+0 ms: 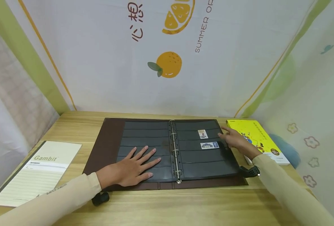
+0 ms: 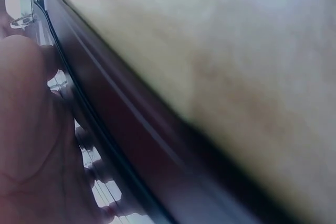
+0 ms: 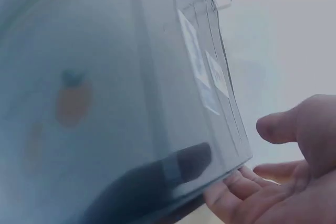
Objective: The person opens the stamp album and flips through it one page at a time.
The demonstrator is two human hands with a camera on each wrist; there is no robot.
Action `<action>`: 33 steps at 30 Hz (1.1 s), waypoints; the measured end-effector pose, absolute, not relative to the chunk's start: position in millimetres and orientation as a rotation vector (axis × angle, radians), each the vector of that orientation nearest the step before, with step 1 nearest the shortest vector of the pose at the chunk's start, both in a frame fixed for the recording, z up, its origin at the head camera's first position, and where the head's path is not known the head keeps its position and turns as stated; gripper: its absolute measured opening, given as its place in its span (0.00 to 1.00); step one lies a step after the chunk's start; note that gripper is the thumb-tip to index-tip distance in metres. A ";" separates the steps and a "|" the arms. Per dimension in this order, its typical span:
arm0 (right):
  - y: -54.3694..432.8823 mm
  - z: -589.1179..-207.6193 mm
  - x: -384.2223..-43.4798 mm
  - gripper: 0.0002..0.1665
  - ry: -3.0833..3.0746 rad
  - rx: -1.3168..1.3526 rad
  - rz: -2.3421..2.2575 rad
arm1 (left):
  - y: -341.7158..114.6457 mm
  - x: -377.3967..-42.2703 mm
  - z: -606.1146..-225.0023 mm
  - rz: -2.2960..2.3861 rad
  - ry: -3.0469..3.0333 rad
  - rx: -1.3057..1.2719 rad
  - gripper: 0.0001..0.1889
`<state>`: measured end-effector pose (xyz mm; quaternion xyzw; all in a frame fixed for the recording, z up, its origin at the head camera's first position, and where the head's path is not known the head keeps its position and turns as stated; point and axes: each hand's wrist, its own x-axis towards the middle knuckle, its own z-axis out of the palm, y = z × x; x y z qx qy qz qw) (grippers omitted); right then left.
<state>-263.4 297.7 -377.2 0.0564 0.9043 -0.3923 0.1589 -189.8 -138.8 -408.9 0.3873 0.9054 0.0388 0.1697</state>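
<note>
A ring-bound stamp album with a dark brown cover (image 1: 100, 147) lies spread out on the wooden table. My left hand (image 1: 130, 169) rests flat on its black left page (image 1: 145, 133), fingers spread toward the metal rings (image 1: 175, 152). Two stamps, one upright (image 1: 202, 134) and one wide (image 1: 209, 145), sit in strips of the right page (image 1: 195, 164). At that page's outer edge is my right hand (image 1: 236, 142). In the right wrist view its fingers (image 3: 223, 198) reach under the page edge, while the thumb (image 3: 278, 128) stays apart from the sheet.
On the left lies a lined notebook (image 1: 37, 175) marked Gambit. A thick yellow book (image 1: 258, 133) lies to the right, partly behind my right hand in the head view. Behind the table hangs a white curtain (image 1: 113, 81) printed with oranges.
</note>
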 end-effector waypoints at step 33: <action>303.6 -389.2 -333.4 0.31 2.980 -0.199 -0.754 | -139.1 -194.6 -405.9 0.050 2.569 1.101 0.32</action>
